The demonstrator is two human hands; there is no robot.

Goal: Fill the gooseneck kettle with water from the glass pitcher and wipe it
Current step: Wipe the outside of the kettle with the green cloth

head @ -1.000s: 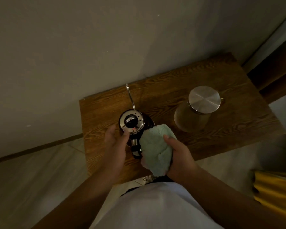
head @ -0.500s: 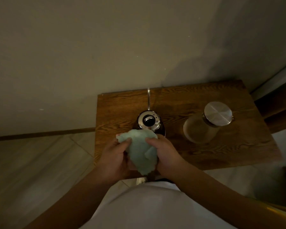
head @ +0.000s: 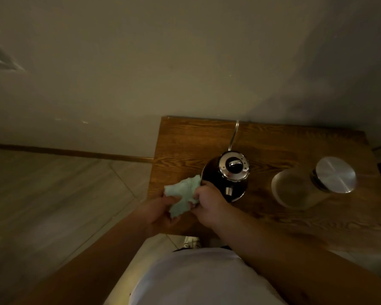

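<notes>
Both my left hand [head: 161, 211] and right hand [head: 209, 205] are pinching the cloth [head: 182, 195]. The gooseneck kettle [head: 227, 176] sits on the tabletop [head: 295, 221] touching my right knuckles, so a careless wipe could probably shove it and slosh water.

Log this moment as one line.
both hands: left hand, right hand hold cloth | kettle lidded, on table | pitcher capped

I see both hands, left hand [head: 157, 213] and right hand [head: 209, 205], gripping a crumpled cloth [head: 182, 194] beside the kettle [head: 227, 175] on the table [head: 185, 139].
</notes>
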